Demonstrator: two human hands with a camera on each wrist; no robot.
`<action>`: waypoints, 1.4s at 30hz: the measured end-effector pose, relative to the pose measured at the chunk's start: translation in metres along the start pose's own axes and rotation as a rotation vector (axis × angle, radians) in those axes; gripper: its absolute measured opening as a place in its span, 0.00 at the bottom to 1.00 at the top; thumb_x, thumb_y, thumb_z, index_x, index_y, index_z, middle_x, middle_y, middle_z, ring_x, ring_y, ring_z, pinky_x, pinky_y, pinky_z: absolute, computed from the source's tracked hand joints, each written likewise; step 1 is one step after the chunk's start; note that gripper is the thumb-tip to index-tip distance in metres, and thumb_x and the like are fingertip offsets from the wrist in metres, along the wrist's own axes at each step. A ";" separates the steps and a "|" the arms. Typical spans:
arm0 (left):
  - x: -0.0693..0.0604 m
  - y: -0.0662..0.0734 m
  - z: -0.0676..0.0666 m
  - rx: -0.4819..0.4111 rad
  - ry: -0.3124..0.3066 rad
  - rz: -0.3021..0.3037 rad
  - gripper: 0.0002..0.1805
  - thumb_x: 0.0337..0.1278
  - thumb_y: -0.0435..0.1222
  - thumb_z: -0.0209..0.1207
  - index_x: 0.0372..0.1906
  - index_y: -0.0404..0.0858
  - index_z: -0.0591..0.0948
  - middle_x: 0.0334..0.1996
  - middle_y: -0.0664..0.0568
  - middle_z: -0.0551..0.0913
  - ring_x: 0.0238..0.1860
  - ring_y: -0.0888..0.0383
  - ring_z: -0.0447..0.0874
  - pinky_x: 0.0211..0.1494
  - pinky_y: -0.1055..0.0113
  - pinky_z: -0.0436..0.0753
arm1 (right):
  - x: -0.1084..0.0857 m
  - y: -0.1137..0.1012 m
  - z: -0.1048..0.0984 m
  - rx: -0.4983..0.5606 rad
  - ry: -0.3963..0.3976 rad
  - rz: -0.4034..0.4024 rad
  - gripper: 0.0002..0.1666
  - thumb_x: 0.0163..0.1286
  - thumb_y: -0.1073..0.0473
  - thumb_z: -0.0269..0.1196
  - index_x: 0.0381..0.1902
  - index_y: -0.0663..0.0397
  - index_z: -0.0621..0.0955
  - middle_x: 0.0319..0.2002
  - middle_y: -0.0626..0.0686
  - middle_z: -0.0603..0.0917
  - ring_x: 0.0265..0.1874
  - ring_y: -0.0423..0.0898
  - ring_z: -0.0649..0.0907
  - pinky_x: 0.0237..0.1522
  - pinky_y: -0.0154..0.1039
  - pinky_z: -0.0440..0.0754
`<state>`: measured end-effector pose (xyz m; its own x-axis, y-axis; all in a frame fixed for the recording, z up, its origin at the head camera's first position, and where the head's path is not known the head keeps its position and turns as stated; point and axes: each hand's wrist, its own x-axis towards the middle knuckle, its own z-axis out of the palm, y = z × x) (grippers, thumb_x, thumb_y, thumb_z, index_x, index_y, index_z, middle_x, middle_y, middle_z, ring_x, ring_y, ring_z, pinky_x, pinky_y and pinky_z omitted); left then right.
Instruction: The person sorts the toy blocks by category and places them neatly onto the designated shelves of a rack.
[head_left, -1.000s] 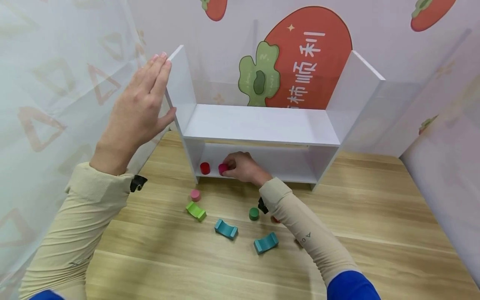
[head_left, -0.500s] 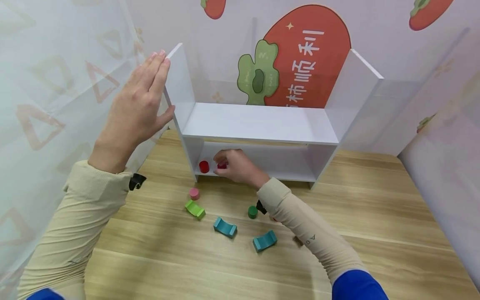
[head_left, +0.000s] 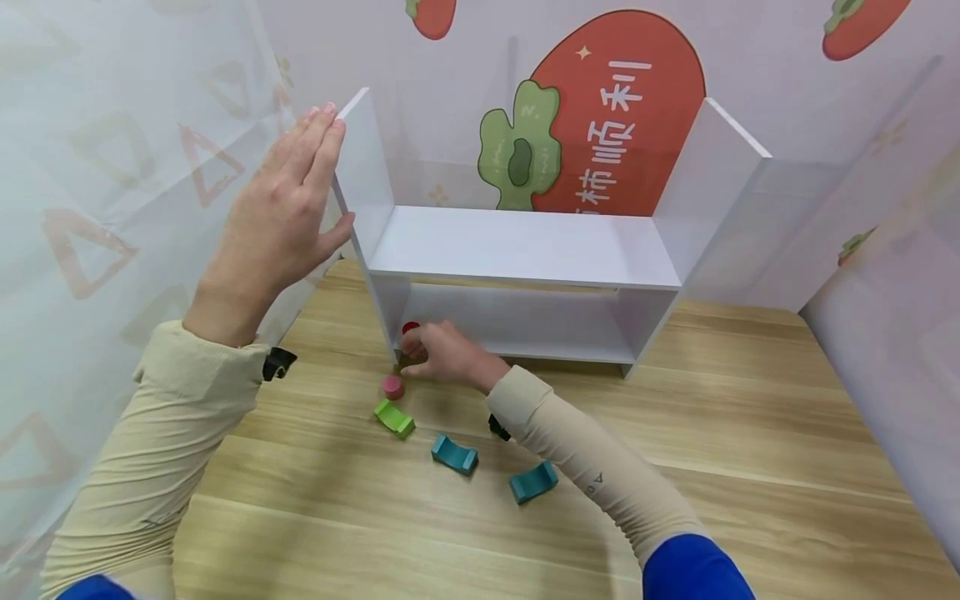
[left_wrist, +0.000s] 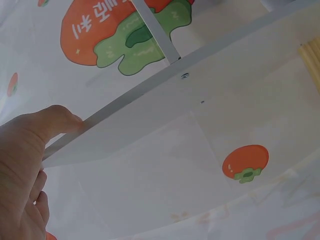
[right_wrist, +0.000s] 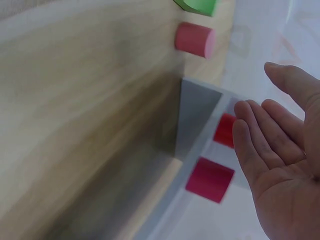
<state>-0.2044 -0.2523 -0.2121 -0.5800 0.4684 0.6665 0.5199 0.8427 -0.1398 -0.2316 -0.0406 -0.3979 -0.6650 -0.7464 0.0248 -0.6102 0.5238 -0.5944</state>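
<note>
A white two-tier shelf (head_left: 525,246) stands on the wooden table. My left hand (head_left: 277,196) rests against its left side panel, fingers straight and thumb touching the front edge. My right hand (head_left: 442,354) hovers at the lower shelf's front left, fingers apart from the thumb and holding nothing. In the right wrist view, a red cylinder block (right_wrist: 225,130) and a magenta cylinder block (right_wrist: 210,179) sit side by side on the lower board. The magenta one is hidden by my right hand in the head view. Nearest in front lies a pink cylinder block (head_left: 392,387).
A lime green curved block (head_left: 393,419) lies just in front of the pink cylinder. Two teal curved blocks, the left one (head_left: 454,455) and the right one (head_left: 533,482), lie farther forward. My right forearm covers part of the table. Patterned cloth hangs behind and at both sides.
My right hand has let go of the magenta cylinder and moved left and toward the front, near the pink cylinder. My left hand stays against the side panel.
</note>
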 end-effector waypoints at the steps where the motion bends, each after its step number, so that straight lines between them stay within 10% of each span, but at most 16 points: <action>1: 0.000 0.000 0.000 0.001 -0.002 -0.001 0.50 0.57 0.30 0.69 0.82 0.27 0.57 0.84 0.36 0.58 0.85 0.40 0.56 0.91 0.56 0.52 | 0.001 0.000 0.003 0.005 -0.011 -0.001 0.24 0.69 0.58 0.73 0.60 0.62 0.85 0.57 0.57 0.90 0.55 0.48 0.90 0.59 0.36 0.89; 42: 0.001 -0.001 0.000 -0.001 -0.010 -0.014 0.51 0.56 0.30 0.70 0.82 0.29 0.57 0.84 0.37 0.58 0.85 0.41 0.55 0.91 0.56 0.53 | 0.019 0.018 0.049 0.066 -0.062 0.074 0.13 0.68 0.57 0.75 0.48 0.54 0.88 0.44 0.48 0.92 0.43 0.37 0.87 0.46 0.24 0.85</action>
<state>-0.2051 -0.2526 -0.2117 -0.5933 0.4592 0.6612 0.5122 0.8490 -0.1300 -0.2341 -0.0649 -0.4477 -0.6781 -0.7317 -0.0695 -0.5293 0.5518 -0.6444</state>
